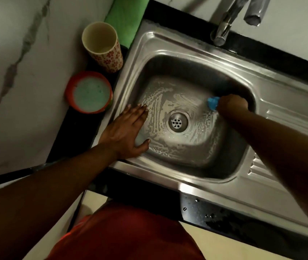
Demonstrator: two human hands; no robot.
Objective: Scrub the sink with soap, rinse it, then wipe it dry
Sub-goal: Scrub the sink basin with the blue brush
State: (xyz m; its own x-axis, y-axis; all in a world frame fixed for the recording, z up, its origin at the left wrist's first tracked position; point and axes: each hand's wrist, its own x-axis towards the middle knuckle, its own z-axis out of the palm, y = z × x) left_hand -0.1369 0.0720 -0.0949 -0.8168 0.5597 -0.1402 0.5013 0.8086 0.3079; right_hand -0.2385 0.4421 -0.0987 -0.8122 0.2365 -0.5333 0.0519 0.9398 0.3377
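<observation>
My right hand (233, 105) grips the blue scrubber (213, 103) at the right wall of the sink (168, 44). My left hand (128, 128) rests flat, fingers released, on the left slope. Foam there could make it slip.

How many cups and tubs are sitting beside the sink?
2. A flowered cup stands left of the sink; an orange tub of foamy water sits nearer the person. None looks hidden.
</observation>
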